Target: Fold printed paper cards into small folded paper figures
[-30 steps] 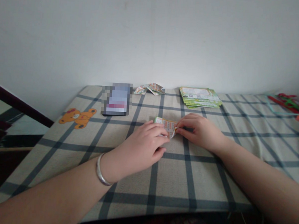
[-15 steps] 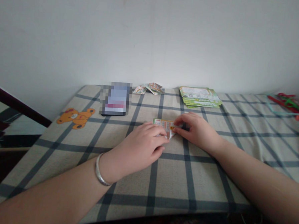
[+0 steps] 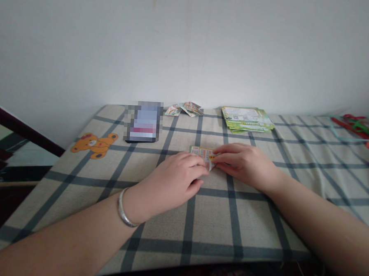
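A small printed paper (image 3: 202, 151), folded, with orange and white print and a green edge, lies on the tablecloth between my hands. My left hand (image 3: 179, 175), with a silver bangle at the wrist, rests over its left and near part, holding it down with curled fingers. At the paper's right edge, my right hand (image 3: 248, 164) is closed, its fingertips together on a folded corner. The fingers cover much of the paper, so its full shape is hidden.
Against the wall stand folded paper pieces (image 3: 186, 109) and a stack of green printed sheets (image 3: 247, 120). A phone (image 3: 143, 123) with a blurred screen lies left of them, near an orange bear cutout (image 3: 94, 145). Colourful ribbons (image 3: 358, 126) lie at the far right of the checked tablecloth (image 3: 160, 252).
My right hand has turned and lowered slightly, its thumb and fingers coming closer together at the paper's right edge. My left hand stays nearly still on the paper.
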`<control>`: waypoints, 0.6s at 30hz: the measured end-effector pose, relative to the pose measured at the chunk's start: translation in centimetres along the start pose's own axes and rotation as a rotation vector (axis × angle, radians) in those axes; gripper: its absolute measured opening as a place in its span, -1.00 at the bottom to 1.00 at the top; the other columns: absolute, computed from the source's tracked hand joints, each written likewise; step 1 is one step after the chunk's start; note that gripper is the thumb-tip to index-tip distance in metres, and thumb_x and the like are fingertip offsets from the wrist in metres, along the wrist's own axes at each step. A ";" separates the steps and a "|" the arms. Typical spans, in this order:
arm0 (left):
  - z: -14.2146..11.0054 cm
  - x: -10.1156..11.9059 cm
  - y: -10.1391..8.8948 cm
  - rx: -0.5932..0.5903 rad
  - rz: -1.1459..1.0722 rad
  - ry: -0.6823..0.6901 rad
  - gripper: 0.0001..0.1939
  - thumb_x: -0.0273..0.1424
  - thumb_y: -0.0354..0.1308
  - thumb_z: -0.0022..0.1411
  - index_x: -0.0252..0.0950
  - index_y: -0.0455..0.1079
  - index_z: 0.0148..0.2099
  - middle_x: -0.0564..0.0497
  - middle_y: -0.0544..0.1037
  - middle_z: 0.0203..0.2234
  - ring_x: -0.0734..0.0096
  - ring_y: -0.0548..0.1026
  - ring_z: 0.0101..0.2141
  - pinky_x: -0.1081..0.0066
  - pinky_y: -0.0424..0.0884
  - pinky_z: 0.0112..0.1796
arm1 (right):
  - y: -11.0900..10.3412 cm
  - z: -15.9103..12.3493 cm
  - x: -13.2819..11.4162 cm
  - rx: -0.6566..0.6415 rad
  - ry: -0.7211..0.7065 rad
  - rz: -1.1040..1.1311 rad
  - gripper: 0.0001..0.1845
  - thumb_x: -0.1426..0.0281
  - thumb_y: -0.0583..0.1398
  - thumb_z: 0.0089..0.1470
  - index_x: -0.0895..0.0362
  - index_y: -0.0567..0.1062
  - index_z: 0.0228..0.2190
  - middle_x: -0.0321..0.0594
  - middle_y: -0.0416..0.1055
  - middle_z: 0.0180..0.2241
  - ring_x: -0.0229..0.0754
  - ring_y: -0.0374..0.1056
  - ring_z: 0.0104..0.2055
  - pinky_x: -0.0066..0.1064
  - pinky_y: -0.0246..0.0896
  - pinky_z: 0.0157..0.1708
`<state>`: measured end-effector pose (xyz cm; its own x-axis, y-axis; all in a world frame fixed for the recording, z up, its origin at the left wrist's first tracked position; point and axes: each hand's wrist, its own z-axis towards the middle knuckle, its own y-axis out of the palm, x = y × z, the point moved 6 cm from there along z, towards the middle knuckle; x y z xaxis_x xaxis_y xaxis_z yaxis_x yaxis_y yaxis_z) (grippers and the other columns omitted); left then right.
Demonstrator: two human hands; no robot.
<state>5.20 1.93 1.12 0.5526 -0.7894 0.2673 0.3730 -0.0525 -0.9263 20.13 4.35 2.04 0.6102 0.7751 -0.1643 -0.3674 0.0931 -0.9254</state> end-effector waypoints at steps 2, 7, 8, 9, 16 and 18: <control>0.0 0.0 0.0 0.003 -0.001 0.001 -0.78 -0.48 0.08 0.28 -0.25 0.45 -0.05 0.01 0.49 -0.08 0.31 0.39 -0.04 0.19 0.31 0.07 | 0.1 0.0 -0.1 -0.007 0.003 -0.045 -0.78 0.36 0.14 0.20 0.05 0.57 -0.18 -0.21 0.50 -0.08 -0.16 0.43 -0.15 -0.33 0.32 -0.15; -0.1 -0.1 0.1 -0.004 -0.004 -0.010 -0.76 -0.47 0.08 0.28 -0.24 0.45 -0.03 0.02 0.47 -0.06 0.30 0.38 -0.02 0.19 0.29 0.08 | 0.4 0.0 -0.1 -0.023 0.033 -0.096 -0.75 0.35 0.11 0.23 0.04 0.57 -0.14 -0.23 0.49 -0.07 -0.15 0.41 -0.13 -0.32 0.31 -0.13; -0.1 -0.1 0.1 -0.007 -0.003 -0.013 -0.76 -0.47 0.08 0.28 -0.23 0.44 -0.03 0.02 0.47 -0.06 0.30 0.38 -0.02 0.19 0.29 0.08 | 0.4 0.0 -0.1 -0.022 0.034 -0.098 -0.74 0.35 0.11 0.23 0.03 0.57 -0.14 -0.23 0.49 -0.06 -0.15 0.41 -0.12 -0.32 0.31 -0.12; -0.1 -0.1 0.1 -0.008 -0.003 -0.015 -0.76 -0.46 0.07 0.29 -0.23 0.44 -0.03 0.01 0.47 -0.05 0.30 0.38 -0.02 0.19 0.29 0.09 | 0.4 0.0 -0.1 -0.021 0.032 -0.100 -0.74 0.36 0.12 0.23 0.03 0.57 -0.13 -0.23 0.49 -0.06 -0.14 0.40 -0.12 -0.31 0.30 -0.12; 0.0 -0.1 0.1 -0.008 0.006 -0.012 -0.77 -0.47 0.08 0.28 -0.27 0.40 -0.02 -0.01 0.47 -0.05 0.29 0.38 0.00 0.19 0.29 0.09 | 0.5 0.3 -0.1 -0.016 0.032 -0.098 -0.74 0.37 0.13 0.21 0.01 0.58 -0.12 -0.22 0.51 -0.10 -0.13 0.38 -0.14 -0.30 0.28 -0.13; 0.0 -0.1 0.1 -0.003 0.021 -0.010 -0.76 -0.47 0.09 0.27 -0.28 0.39 -0.01 -0.02 0.47 -0.06 0.27 0.38 -0.01 0.18 0.30 0.09 | 0.5 0.3 0.0 -0.013 0.051 -0.091 -0.74 0.36 0.13 0.21 0.00 0.58 -0.13 -0.22 0.51 -0.11 -0.14 0.38 -0.15 -0.31 0.27 -0.14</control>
<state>5.21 1.98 0.97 0.5675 -0.7842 0.2508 0.3593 -0.0382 -0.9325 19.73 4.58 1.74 0.6756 0.7310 -0.0963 -0.2997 0.1530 -0.9417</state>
